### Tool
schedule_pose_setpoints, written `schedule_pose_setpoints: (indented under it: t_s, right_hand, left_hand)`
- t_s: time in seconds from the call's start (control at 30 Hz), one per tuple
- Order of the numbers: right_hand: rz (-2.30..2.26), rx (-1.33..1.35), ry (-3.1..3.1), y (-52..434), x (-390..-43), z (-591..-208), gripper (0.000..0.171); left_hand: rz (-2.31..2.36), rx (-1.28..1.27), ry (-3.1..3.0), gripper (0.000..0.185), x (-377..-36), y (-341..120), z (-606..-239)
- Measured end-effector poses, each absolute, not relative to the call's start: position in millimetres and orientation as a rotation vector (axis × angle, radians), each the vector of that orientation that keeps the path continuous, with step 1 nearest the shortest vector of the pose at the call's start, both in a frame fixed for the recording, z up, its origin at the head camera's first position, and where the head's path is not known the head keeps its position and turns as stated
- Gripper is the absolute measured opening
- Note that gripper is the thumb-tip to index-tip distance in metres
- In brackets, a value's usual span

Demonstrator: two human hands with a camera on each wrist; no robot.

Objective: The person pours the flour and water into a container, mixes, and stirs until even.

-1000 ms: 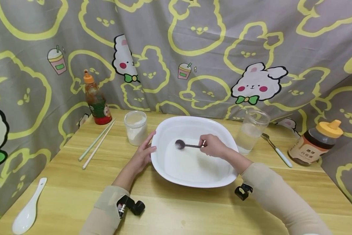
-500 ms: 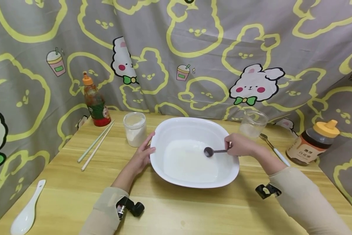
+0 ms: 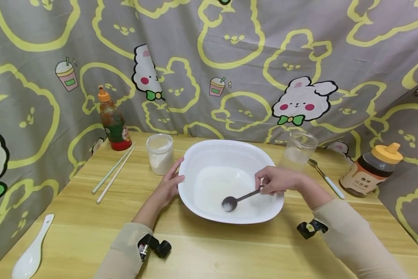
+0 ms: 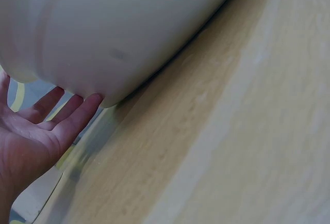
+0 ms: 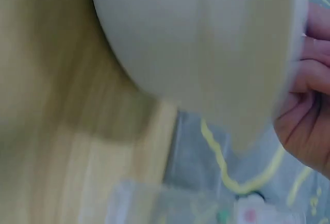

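A large white bowl (image 3: 202, 153) with a thin layer of pale liquid sits mid-table; its outer wall (image 4: 113, 33) fills the left wrist view and shows blurred (image 5: 206, 43) in the right wrist view. My right hand (image 3: 275, 180) pinches the handle of a dark metal spoon (image 3: 235, 199), whose head rests in the liquid near the bowl's front. My left hand (image 3: 168, 184) lies open against the bowl's left rim, straight fingers (image 4: 67, 115) touching the wall.
A jar of white powder (image 3: 160, 153) stands left of the bowl, a clear jar (image 3: 297, 151) at its right. A sauce bottle (image 3: 113, 122), chopsticks (image 3: 114, 172), white ceramic spoon (image 3: 31, 252), honey bottle (image 3: 369, 170) and another spoon (image 3: 325, 178) lie around. Patterned cloth walls the table.
My right hand swung the spoon from the bowl's centre to its right side, then down to the front. The left hand stayed on the rim.
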State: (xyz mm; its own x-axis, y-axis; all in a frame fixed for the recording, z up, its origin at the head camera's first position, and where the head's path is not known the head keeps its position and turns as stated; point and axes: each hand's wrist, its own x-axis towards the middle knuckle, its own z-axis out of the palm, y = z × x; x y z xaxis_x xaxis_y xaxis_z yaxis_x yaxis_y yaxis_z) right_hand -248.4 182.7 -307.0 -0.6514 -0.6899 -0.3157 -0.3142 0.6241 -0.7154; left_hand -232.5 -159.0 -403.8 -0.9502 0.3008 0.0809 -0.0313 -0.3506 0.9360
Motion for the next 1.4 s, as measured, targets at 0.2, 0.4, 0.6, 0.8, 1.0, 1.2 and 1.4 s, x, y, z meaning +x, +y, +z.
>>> schedule_pose_setpoints:
  t_s: [0.2,0.4,0.6,0.8,1.0,1.2,1.4]
  right_hand:
    - [-0.997,-0.778,2.283,150,-255,-323,0.007]
    - [-1.045,-0.660,2.471,136,-265,-331,0.008]
    - [-1.029,-0.579,2.659,153,-271,-330,0.008]
    - [-0.917,-0.567,2.659,178,-266,-318,0.007]
    - [-0.809,-0.630,2.509,193,-250,-302,0.008]
    - [-0.846,-0.741,2.292,195,-239,-294,0.007]
    - [-0.974,-0.774,2.142,174,-241,-307,0.007]
  left_hand:
    - [2.407,0.373,1.649,0.066,-232,-158,-404]
    - [2.404,0.365,1.663,0.066,-232,-159,-403]
    - [2.388,0.352,1.669,0.068,-232,-158,-402]
    - [2.397,0.321,1.658,0.065,-234,-160,-404]
    - [2.396,0.338,1.654,0.065,-234,-160,-405]
    - [2.392,0.353,1.658,0.066,-234,-160,-405]
    - [2.396,0.353,1.659,0.066,-234,-161,-405]
